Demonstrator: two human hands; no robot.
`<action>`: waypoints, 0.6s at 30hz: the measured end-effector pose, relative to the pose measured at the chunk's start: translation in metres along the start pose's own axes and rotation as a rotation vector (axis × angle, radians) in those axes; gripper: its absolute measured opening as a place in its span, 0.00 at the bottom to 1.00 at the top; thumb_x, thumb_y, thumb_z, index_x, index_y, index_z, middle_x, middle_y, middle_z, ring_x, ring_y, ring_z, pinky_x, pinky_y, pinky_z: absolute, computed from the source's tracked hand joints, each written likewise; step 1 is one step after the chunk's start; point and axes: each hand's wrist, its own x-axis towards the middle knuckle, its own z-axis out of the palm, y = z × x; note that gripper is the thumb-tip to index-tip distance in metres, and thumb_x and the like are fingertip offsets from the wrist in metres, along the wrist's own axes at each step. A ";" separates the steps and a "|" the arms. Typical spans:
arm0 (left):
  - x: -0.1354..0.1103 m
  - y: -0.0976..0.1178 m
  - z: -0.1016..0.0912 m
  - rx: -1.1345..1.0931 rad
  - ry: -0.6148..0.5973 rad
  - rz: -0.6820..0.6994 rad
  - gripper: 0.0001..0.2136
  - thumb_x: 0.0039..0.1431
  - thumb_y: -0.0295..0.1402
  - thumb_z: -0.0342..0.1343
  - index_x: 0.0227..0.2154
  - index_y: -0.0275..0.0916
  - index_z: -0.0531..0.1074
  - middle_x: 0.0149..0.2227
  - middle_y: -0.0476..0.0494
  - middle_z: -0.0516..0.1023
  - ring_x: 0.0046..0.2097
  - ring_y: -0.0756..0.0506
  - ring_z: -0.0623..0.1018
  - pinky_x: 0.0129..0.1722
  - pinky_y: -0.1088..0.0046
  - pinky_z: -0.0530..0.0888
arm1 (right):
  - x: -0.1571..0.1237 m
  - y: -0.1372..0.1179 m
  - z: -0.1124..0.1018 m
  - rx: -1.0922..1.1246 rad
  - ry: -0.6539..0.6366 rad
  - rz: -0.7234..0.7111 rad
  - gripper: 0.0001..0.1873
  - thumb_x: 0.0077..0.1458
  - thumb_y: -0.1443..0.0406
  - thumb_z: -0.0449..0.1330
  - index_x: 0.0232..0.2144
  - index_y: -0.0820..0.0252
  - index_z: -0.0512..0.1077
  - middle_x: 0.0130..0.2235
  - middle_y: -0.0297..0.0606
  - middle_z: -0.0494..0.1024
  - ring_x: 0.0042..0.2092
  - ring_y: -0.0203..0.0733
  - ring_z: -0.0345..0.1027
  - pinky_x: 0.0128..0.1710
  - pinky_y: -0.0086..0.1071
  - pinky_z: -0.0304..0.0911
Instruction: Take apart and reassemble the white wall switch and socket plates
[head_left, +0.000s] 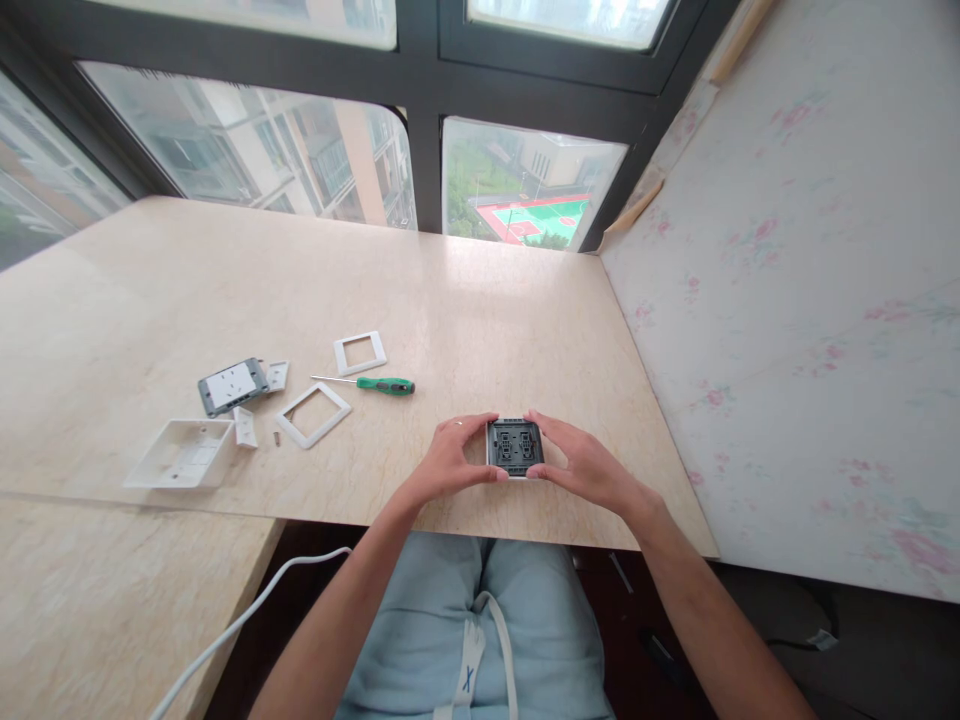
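Note:
Near the front edge of the counter, a square dark grey wall switch module [515, 446] faces up, with white edging showing around it. My left hand [459, 458] grips its left side, thumb at the near corner and fingers at the far corner. Opposite, my right hand [586, 466] holds the right side in the same way. Whether the white edging belongs to a box underneath, I cannot tell. A green-handled screwdriver [385, 385] lies to the left beyond my left hand, its shaft pointing left.
Two white faceplate frames [360, 352] [328, 427] lie left of my hands. Farther left are a socket module [232, 386], a white mounting box [182, 454], small white covers [244, 427] [277, 375] and a screw [277, 438]. A papered wall [787, 300] bounds the right; windows stand behind.

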 end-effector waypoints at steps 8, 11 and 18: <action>-0.003 -0.003 -0.001 0.046 -0.018 0.095 0.39 0.48 0.51 0.67 0.62 0.45 0.62 0.61 0.40 0.70 0.63 0.35 0.67 0.64 0.53 0.58 | -0.005 0.003 0.003 0.159 0.040 0.039 0.45 0.54 0.55 0.67 0.68 0.52 0.52 0.63 0.45 0.67 0.61 0.55 0.65 0.60 0.54 0.65; -0.003 -0.004 -0.002 0.055 -0.026 0.106 0.41 0.47 0.52 0.67 0.63 0.45 0.61 0.62 0.40 0.70 0.63 0.35 0.66 0.64 0.53 0.58 | -0.008 0.004 0.007 0.186 0.059 0.035 0.44 0.55 0.55 0.66 0.68 0.51 0.51 0.63 0.45 0.67 0.62 0.54 0.65 0.60 0.53 0.65; -0.003 -0.002 -0.003 0.059 -0.034 0.096 0.42 0.48 0.53 0.66 0.64 0.46 0.60 0.62 0.39 0.69 0.63 0.35 0.66 0.64 0.53 0.57 | -0.010 0.005 0.014 0.164 0.093 0.028 0.42 0.55 0.56 0.66 0.67 0.51 0.54 0.63 0.45 0.68 0.63 0.54 0.62 0.61 0.53 0.64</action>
